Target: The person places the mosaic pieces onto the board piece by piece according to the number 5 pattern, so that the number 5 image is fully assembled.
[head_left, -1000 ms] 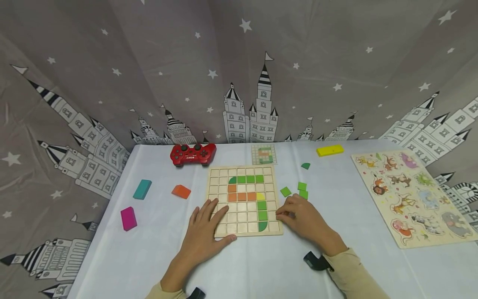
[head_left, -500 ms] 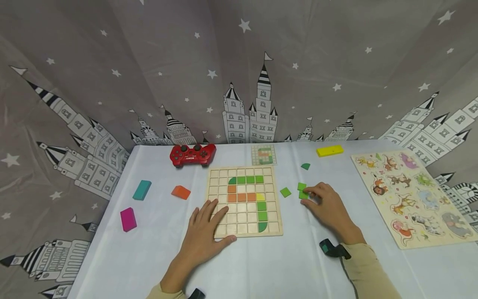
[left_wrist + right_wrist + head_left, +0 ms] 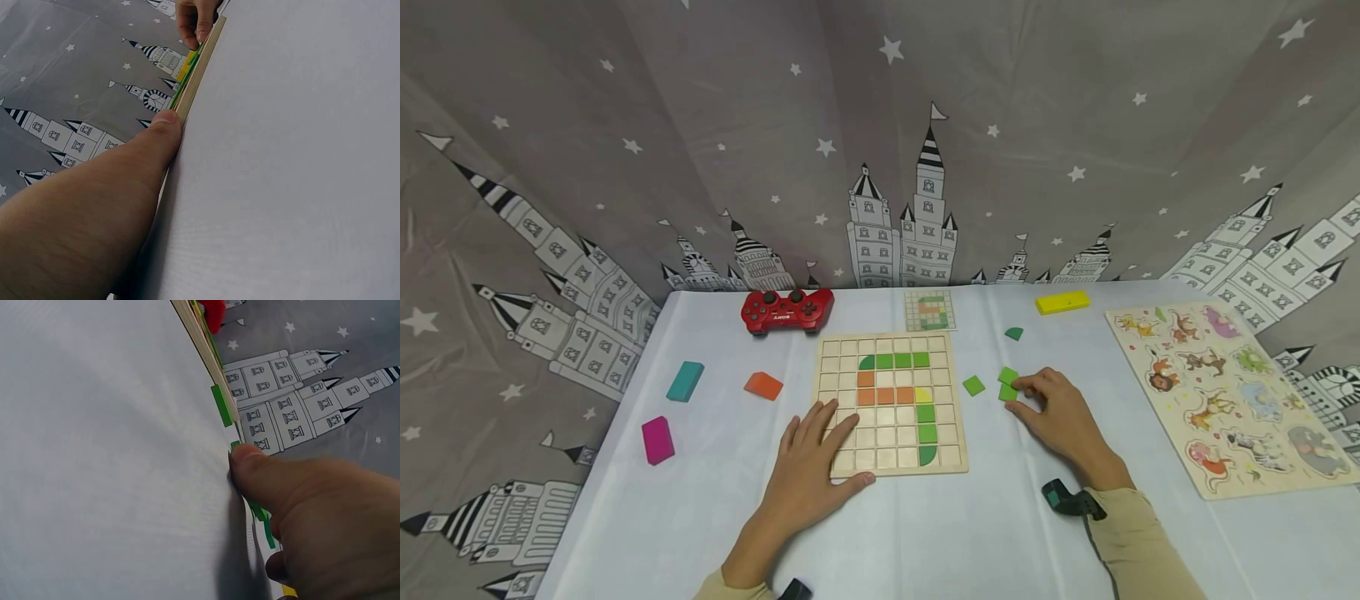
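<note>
My left hand [image 3: 811, 467] rests with spread fingers on the lower left of a wooden grid board [image 3: 846, 343], thumb at its near edge. Green, orange and yellow tiles sit in the board's cells, with dark green rounded pieces at two ends. To the right of the board, my right hand [image 3: 1063, 421] pinches a light green square tile [image 3: 1007, 392] between thumb and fingers at tabletop level. Another green square tile [image 3: 1008, 375] touches its far side. A separate green tile [image 3: 974, 385] lies nearer the board. In the right wrist view, the thumb [image 3: 250, 464] hides most of the pinched tile.
Behind the board lie a small pattern card [image 3: 930, 311] and a red game controller [image 3: 787, 310]. Orange [image 3: 763, 385], teal [image 3: 686, 381] and magenta blocks [image 3: 658, 440] are on the left. Rightward are a dark green quarter-round piece [image 3: 1013, 333], yellow block [image 3: 1063, 302] and animal puzzle [image 3: 1232, 400].
My right hand has moved right from the board's edge to the pair of green tiles and taken hold of the nearer one. Both tiles have turned slightly. My left hand stays put.
</note>
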Motion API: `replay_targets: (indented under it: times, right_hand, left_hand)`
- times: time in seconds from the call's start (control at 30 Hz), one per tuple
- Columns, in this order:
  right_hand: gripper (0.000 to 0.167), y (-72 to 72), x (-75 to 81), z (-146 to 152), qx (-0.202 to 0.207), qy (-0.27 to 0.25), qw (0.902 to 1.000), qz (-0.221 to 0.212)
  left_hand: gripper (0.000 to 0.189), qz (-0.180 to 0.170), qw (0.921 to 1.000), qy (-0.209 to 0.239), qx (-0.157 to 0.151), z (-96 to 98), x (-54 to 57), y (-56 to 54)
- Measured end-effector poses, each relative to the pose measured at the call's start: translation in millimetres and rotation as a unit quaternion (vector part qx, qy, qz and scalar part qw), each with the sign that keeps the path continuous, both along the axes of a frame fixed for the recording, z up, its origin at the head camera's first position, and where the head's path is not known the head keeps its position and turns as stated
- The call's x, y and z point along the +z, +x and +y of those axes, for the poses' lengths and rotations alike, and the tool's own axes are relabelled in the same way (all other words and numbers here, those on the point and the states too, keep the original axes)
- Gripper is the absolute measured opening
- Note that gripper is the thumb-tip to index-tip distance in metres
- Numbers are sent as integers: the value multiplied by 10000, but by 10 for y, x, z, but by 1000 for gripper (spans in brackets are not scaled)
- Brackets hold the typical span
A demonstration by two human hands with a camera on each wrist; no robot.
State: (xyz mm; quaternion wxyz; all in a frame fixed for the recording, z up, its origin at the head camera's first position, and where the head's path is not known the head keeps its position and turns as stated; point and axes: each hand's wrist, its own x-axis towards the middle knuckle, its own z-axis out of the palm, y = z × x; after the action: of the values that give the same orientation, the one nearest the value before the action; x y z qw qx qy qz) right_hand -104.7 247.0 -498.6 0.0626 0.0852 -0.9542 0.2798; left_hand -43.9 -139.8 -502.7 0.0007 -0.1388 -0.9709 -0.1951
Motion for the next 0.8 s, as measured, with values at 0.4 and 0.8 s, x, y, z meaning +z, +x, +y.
replay_targets:
  times: [0.4,0.8]
  right_hand:
    - [32,20,23,-17,42,261,9989,-388]
    - [29,67,85,-232,332,268,9988,-230]
  left_hand:
    - [87,19,10000,-7,-4,5,-4,9]
    - [87,57,10000,-32,-4,7,9,11]
